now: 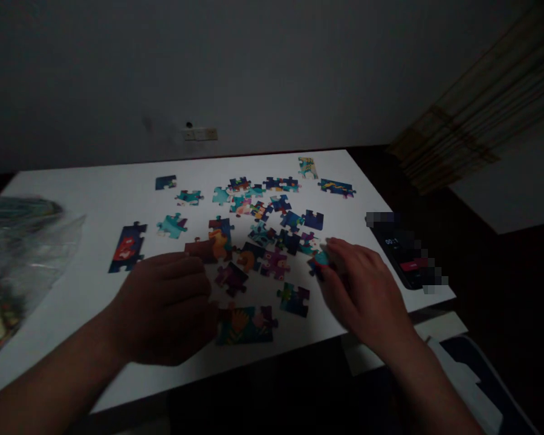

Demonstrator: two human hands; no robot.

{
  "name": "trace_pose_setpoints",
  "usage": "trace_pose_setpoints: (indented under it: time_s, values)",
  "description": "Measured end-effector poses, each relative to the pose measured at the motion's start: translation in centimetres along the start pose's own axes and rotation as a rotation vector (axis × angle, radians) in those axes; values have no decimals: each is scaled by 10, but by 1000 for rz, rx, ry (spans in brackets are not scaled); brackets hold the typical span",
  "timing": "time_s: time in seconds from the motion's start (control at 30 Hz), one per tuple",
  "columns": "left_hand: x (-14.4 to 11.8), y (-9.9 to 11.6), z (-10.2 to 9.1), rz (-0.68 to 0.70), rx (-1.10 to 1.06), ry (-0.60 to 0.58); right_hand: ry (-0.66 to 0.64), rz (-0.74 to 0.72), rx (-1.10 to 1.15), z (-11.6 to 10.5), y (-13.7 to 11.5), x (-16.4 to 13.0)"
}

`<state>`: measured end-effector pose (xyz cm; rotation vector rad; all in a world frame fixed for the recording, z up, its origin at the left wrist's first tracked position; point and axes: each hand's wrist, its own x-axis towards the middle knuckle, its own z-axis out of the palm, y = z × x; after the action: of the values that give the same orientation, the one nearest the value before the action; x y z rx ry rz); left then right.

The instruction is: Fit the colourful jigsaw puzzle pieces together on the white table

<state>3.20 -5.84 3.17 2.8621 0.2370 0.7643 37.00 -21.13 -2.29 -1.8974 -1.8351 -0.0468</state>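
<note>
My left hand is curled closed over the near left of the table, its fingertips turned away from view, so whatever they may hold is hidden. Beyond its knuckles lie joined brown-and-orange puzzle pieces. A joined green-blue strip lies just right of that hand. My right hand has its thumb and fingers closed around a blue-and-red puzzle piece at the right side of the spread. Near it are a purple piece and a green-and-blue piece.
Several more colourful pieces lie across the white table, including a red-and-blue strip and a yellow-and-blue strip. A clear plastic bag covers the left side. A phone lies by the right edge.
</note>
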Motion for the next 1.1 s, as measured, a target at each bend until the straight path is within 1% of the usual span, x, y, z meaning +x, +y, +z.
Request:
trace_pose_setpoints:
  time_s: [0.13,0.2,0.23,0.33,0.4,0.47,0.53,0.63,0.7,0.77,0.87,0.93,1.03,1.1]
  values:
    - [0,6,-14,40,15,158,-102,-70,-193,5,-11,36]
    - [-1,11,-16,43,25,227,-167,-73,-268,6,-13,44]
    - [-1,14,-15,44,27,239,-191,-66,-282,6,-13,47]
    - [2,22,-4,90,1,232,-216,-50,-223,5,-5,50]
    - [6,25,8,167,-48,225,-227,-49,-147,5,3,53]
    - [7,27,18,211,-81,196,-251,-46,-84,4,10,57]
    - [7,28,25,237,-85,173,-268,-42,-44,4,13,62]
    - [4,29,26,251,-70,152,-272,-32,-4,3,14,71]
    - [3,30,24,238,-72,145,-299,-24,7,3,14,76]
    - [4,29,23,236,-74,172,-328,-16,14,3,15,80]
    - [7,23,23,251,-55,274,-323,-39,46,3,20,87]
    - [8,14,19,228,-27,333,-332,-68,57,-1,22,96]
    - [4,-3,5,153,-11,404,-359,-141,80,-14,16,117]
    - [1,-14,-6,77,-22,465,-329,-207,150,-22,3,134]
